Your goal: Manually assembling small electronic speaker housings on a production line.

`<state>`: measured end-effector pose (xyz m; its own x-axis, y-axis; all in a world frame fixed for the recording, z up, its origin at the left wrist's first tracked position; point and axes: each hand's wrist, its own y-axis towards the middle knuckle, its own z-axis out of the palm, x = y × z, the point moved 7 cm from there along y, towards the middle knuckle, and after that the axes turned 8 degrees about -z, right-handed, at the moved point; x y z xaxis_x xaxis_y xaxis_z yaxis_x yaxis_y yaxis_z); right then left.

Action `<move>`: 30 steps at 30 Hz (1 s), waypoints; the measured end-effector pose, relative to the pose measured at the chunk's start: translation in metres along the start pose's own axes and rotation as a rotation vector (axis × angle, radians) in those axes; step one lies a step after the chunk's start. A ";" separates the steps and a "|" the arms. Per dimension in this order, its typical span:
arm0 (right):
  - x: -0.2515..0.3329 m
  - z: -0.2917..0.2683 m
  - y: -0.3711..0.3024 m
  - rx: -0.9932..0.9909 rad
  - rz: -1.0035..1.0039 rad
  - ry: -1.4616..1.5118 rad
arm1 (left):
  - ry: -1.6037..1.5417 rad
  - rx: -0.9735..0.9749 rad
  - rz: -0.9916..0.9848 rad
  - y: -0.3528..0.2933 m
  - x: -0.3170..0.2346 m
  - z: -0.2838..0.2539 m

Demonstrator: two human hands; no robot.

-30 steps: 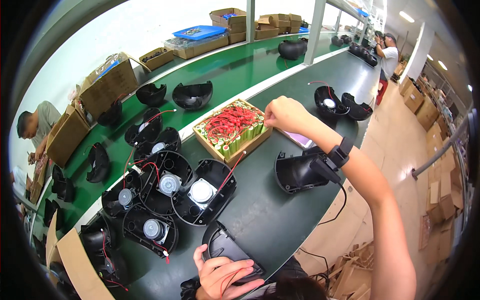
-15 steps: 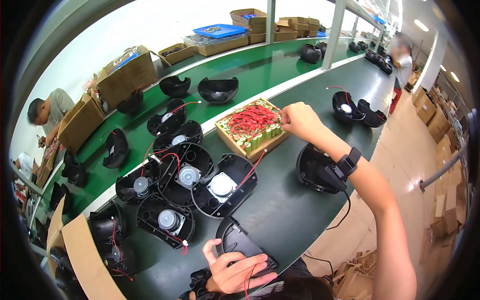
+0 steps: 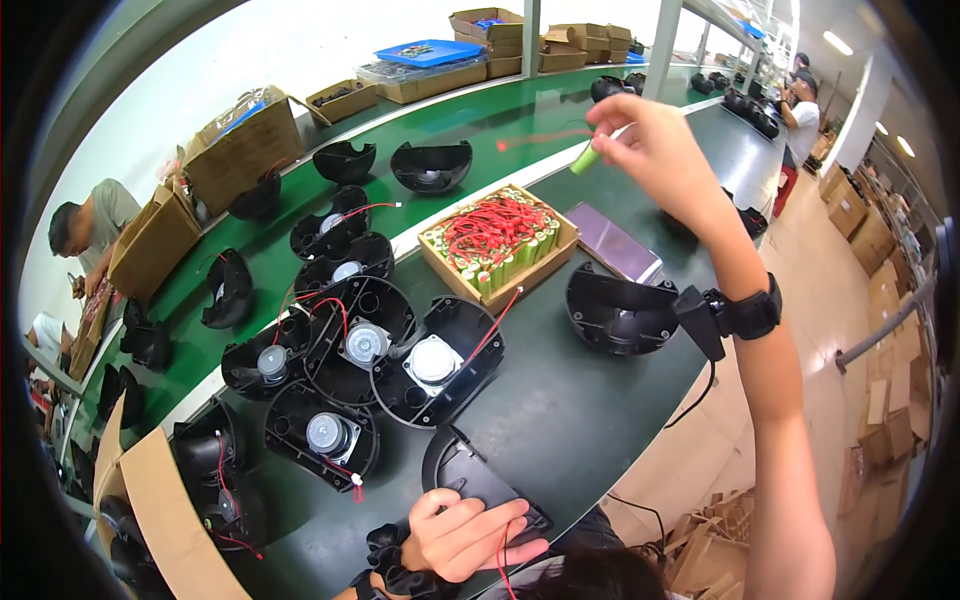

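Note:
My right hand (image 3: 665,160) is raised over the bench, pinching a green cylindrical battery (image 3: 583,159) with a blurred red lead trailing left. Below and to its left sits a cardboard box (image 3: 530,287) packed with green batteries and a tangle of red wires. At the bench's near edge my left hand (image 3: 460,540) grips a black plastic half-shell (image 3: 468,470), fingers laid across its lower part. A thin red wire (image 3: 502,560) runs by those fingers; its far end is out of sight. A black device is strapped to my right wrist.
Several black shells with speakers (image 3: 433,360) crowd the bench's middle left. A phone-like slab (image 3: 618,243) lies right of the battery box, near an upturned black shell (image 3: 620,312). A green conveyor belt (image 3: 500,130) runs behind. Other people work at far left and far right.
My right hand has risen from the battery box, lifting a battery out with its lead. The phone-like slab now shows. My left hand stays on the half-shell, its index finger more bent.

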<state>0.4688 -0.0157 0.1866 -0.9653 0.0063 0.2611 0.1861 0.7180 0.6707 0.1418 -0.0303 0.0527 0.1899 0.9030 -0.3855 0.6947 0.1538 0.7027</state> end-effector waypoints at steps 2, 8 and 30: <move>0.006 -0.002 -0.014 -0.009 0.147 0.251 | 0.054 0.046 0.026 -0.001 -0.003 0.002; 0.099 0.088 -0.136 0.338 0.668 1.364 | 0.141 0.099 0.061 0.002 -0.010 -0.004; 0.143 0.133 -0.216 0.218 0.881 1.526 | -0.052 0.166 -0.017 -0.014 -0.026 -0.028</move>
<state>0.2658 -0.0775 -0.0134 0.4333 -0.0962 0.8961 0.3582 0.9308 -0.0732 0.1077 -0.0449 0.0699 0.2101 0.8781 -0.4298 0.8024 0.0963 0.5890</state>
